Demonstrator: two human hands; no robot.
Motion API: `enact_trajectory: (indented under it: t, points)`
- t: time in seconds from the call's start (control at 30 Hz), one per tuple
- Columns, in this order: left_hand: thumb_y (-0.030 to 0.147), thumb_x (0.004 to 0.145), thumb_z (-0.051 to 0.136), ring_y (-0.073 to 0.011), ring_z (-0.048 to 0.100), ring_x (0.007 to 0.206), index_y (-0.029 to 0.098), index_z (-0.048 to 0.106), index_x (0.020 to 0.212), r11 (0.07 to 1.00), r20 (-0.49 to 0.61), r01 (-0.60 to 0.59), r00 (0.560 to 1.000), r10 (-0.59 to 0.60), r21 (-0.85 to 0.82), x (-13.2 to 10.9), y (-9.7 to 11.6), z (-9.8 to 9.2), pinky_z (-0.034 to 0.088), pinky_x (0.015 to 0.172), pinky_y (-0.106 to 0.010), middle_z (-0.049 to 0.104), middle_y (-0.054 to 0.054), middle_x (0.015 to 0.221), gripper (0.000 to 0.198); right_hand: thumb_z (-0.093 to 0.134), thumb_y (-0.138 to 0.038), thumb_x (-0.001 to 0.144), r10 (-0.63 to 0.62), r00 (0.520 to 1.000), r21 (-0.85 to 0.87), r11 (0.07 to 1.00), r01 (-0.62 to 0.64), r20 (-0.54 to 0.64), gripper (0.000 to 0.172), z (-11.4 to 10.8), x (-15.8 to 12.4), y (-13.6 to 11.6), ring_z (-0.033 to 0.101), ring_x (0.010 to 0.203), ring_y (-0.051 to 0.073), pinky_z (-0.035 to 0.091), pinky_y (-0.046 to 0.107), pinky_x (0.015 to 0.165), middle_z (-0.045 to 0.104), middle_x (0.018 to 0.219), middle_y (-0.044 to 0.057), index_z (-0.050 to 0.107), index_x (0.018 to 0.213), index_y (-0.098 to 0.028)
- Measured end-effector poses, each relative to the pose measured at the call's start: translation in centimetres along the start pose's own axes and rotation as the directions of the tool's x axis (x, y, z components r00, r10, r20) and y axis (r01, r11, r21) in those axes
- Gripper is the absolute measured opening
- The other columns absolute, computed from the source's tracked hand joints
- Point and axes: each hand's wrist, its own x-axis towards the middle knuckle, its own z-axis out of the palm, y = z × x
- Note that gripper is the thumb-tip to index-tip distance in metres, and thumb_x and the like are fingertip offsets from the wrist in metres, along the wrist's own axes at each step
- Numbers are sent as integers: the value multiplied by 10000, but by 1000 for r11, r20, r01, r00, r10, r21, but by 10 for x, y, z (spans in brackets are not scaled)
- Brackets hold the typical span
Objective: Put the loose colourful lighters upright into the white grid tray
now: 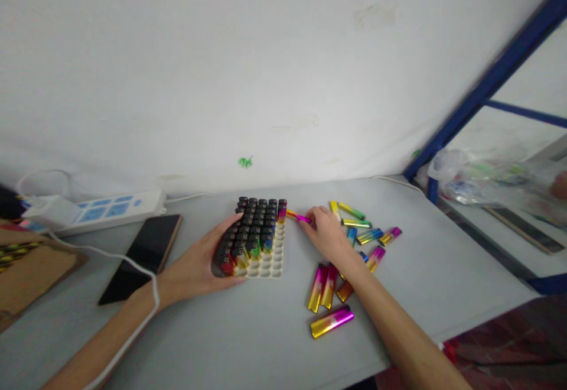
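A white tray (pixel 277 265) with rows of round holes stands on the table, its left and back part filled with upright lighters (pixel 252 224) that show black tops. My left hand (pixel 217 257) is wrapped round the tray's left side, one finger along the lighters and another at the front edge. My right hand (pixel 325 230) pinches a pink and orange lighter (pixel 297 216) just right of the tray's back right corner. Loose shiny lighters lie right of the tray, among them a yellow and pink lighter (pixel 332 321) and a blue and yellow lighter (pixel 370 236).
A black phone (pixel 142 257) and a white power strip (pixel 119 210) lie at the left, beside a cardboard box (pixel 39 272). A white cable (pixel 153 286) crosses my left forearm. Blue metal shelving (pixel 487 85) with plastic bags (pixel 478 177) stands at the right.
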Motion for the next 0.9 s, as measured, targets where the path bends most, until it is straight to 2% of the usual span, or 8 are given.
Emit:
enact_trajectory:
  t: [0.1,0.2,0.3,0.4,0.47,0.7,0.8,0.9]
  points:
    - [398,835,954,-427,543,1640,285,202,1839,1000,1,17,1000,-17,7,1,0,0,434,1379,-595,448,-199,1844,1260,755,-255,1013,37,991,238,971,-7,-125,71,-9,6,14,761,1001,268,615,400,914,813,1051,113,781,1033,-192]
    - [436,826,954,-433,558,1627,297,214,1845,1000,-10,20,1000,-20,7,1,-4,2,447,1371,-597,462,-182,1841,1267,838,-390,935,101,976,521,854,15,-195,213,-18,8,18,769,1109,291,657,421,915,825,1166,131,814,1034,-203]
    - [512,825,941,-431,574,1617,326,222,1847,1000,-35,4,999,-4,10,1,-7,4,463,1364,-598,462,-150,1848,1264,923,-570,847,144,982,806,591,13,-121,407,-23,7,11,779,1157,295,655,458,1017,852,1174,114,826,1027,-217]
    - [532,843,925,-422,580,1613,308,229,1846,1000,-32,1,1000,0,20,0,-7,3,462,1365,-586,454,-152,1853,1241,970,-647,792,124,992,957,288,-40,4,503,-25,3,-2,800,1092,260,645,468,1066,861,1072,78,808,1013,-225]
    - [548,843,925,-422,589,1606,296,232,1845,1000,-24,9,1000,-9,28,0,-6,2,472,1357,-582,463,-158,1847,1244,996,-662,755,117,991,978,195,-80,58,542,-24,0,-10,792,1006,227,665,428,1002,832,987,49,806,1015,-226]
    - [515,857,921,-419,588,1607,301,219,1841,1000,-15,12,1000,-12,20,1,-3,1,463,1359,-585,468,-172,1841,1228,934,-771,763,80,988,978,156,-141,130,635,-18,-5,-23,695,708,142,612,273,618,691,891,-33,702,1057,-258]
    - [491,862,923,-419,581,1613,294,215,1840,1000,-13,13,1000,-13,12,1,-3,1,454,1364,-585,463,-187,1839,1224,866,-823,805,51,984,970,164,-177,171,653,-17,-7,-27,448,463,87,370,204,410,595,735,-101,613,1093,-294]
    - [453,843,939,-437,596,1596,280,212,1844,1000,-18,15,1000,-15,15,0,-3,2,467,1352,-603,480,-201,1826,1250,831,-841,807,58,971,958,160,-237,231,643,-16,-7,-29,230,443,68,186,181,413,390,602,-144,605,1010,-273]
